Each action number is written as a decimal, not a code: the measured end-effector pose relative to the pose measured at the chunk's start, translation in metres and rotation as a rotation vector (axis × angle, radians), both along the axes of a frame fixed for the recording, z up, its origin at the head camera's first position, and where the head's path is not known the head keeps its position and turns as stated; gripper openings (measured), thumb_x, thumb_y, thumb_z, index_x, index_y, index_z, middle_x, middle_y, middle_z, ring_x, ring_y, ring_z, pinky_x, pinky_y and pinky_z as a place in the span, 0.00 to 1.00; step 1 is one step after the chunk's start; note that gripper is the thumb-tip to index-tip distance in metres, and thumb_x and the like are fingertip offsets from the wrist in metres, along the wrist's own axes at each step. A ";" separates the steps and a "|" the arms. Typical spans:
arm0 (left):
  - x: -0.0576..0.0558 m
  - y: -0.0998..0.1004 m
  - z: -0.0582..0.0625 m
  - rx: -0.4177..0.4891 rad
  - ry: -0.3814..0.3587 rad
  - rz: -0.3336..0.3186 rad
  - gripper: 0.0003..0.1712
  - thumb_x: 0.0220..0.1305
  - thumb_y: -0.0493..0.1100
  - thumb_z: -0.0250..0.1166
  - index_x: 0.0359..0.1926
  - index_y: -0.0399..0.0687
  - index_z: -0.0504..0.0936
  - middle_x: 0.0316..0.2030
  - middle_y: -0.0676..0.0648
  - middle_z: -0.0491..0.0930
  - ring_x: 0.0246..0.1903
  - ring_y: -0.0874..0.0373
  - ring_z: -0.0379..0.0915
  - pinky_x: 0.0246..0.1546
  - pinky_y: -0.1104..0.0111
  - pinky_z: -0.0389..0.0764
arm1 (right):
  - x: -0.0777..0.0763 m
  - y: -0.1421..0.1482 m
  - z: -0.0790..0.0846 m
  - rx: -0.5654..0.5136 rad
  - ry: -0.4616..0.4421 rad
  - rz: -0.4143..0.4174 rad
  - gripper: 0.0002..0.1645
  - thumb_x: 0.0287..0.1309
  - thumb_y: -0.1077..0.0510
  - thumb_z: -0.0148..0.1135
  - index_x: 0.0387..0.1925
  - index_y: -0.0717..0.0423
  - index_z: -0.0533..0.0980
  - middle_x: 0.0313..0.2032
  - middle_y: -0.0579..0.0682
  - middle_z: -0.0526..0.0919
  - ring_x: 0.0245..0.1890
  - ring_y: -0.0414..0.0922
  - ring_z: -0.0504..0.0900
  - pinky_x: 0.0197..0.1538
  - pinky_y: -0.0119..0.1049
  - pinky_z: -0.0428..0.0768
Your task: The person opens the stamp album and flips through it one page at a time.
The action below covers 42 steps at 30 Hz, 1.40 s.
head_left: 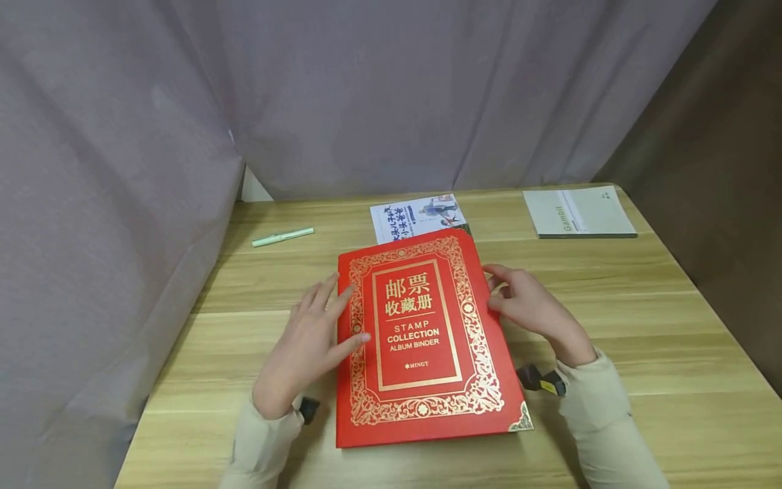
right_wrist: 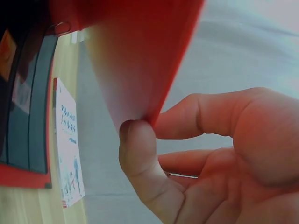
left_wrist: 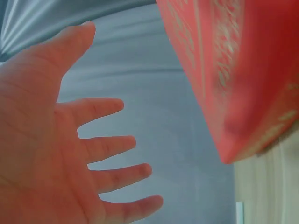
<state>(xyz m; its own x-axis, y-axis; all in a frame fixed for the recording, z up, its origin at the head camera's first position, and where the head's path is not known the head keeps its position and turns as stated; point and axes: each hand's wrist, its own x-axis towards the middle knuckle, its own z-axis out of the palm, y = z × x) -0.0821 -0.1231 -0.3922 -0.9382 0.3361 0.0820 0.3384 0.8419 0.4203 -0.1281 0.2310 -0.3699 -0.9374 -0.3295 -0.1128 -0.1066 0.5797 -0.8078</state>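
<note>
Stamp album (head_left: 421, 322): big and red with gold swirls, on the counter (head_left: 660, 380) in front of the person, between the two hands.
Front cover (right_wrist: 145, 60): lifted part way on the right side; its inside looks white, and dark pocket pages (right_wrist: 28, 116) show under it.
Right hand (head_left: 525, 302): its grip is pinched tight, thumb and finger on the edge of the cover.
Left hand (head_left: 308, 339): its grip is spread wide by the album's left side, with nothing held in it.
Picture book (head_left: 418, 210): just past the album, which hides its near part from me.
Green pen (head_left: 283, 237): lying at the far left.
Gambit notebook (head_left: 580, 212): flat near the far right corner, well apart from the album.
Grey curtain (head_left: 366, 95): hanging behind the counter.
</note>
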 end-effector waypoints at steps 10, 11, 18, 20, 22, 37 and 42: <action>0.018 0.009 0.021 0.024 0.085 -0.134 0.52 0.58 0.63 0.73 0.75 0.46 0.64 0.75 0.39 0.58 0.70 0.37 0.58 0.64 0.39 0.65 | 0.009 -0.003 0.014 -0.151 0.012 0.031 0.37 0.57 0.75 0.54 0.69 0.77 0.60 0.46 0.65 0.79 0.26 0.42 0.79 0.27 0.36 0.80; 0.020 0.011 0.023 0.026 0.093 -0.153 0.52 0.58 0.64 0.72 0.75 0.46 0.64 0.75 0.40 0.58 0.70 0.38 0.59 0.64 0.39 0.65 | 0.010 -0.003 0.016 -0.166 0.013 0.033 0.37 0.57 0.75 0.55 0.69 0.77 0.60 0.47 0.66 0.79 0.26 0.42 0.79 0.27 0.36 0.80; 0.036 0.020 0.041 0.040 0.127 -0.269 0.55 0.55 0.66 0.73 0.77 0.52 0.61 0.76 0.45 0.56 0.70 0.44 0.58 0.63 0.43 0.68 | 0.014 -0.007 0.028 -0.233 0.014 0.054 0.35 0.60 0.75 0.55 0.70 0.73 0.61 0.42 0.64 0.78 0.25 0.45 0.79 0.27 0.36 0.79; 0.039 0.024 0.044 0.041 0.148 -0.301 0.55 0.55 0.67 0.73 0.77 0.53 0.62 0.76 0.46 0.55 0.70 0.45 0.58 0.63 0.44 0.69 | 0.014 -0.009 0.030 -0.237 0.017 0.059 0.35 0.60 0.75 0.55 0.70 0.71 0.62 0.39 0.63 0.77 0.24 0.47 0.78 0.27 0.35 0.79; 0.042 0.027 0.047 0.042 0.175 -0.332 0.55 0.55 0.67 0.73 0.77 0.52 0.63 0.76 0.47 0.55 0.70 0.46 0.59 0.63 0.45 0.70 | 0.015 -0.011 0.033 -0.243 0.021 0.069 0.35 0.61 0.75 0.55 0.70 0.70 0.62 0.37 0.61 0.77 0.23 0.48 0.78 0.26 0.35 0.78; 0.054 0.042 0.068 0.052 0.283 -0.477 0.54 0.55 0.70 0.71 0.76 0.54 0.63 0.77 0.45 0.54 0.70 0.45 0.59 0.57 0.50 0.77 | 0.014 -0.039 0.064 -0.246 0.147 0.163 0.23 0.66 0.70 0.60 0.62 0.67 0.73 0.37 0.58 0.77 0.26 0.49 0.81 0.32 0.35 0.82; 0.058 0.045 0.075 0.065 0.345 -0.520 0.51 0.56 0.70 0.71 0.75 0.54 0.66 0.75 0.44 0.58 0.69 0.45 0.60 0.47 0.54 0.84 | 0.015 -0.053 0.072 -0.249 0.176 0.186 0.22 0.66 0.69 0.62 0.61 0.66 0.74 0.36 0.56 0.75 0.30 0.51 0.81 0.36 0.35 0.82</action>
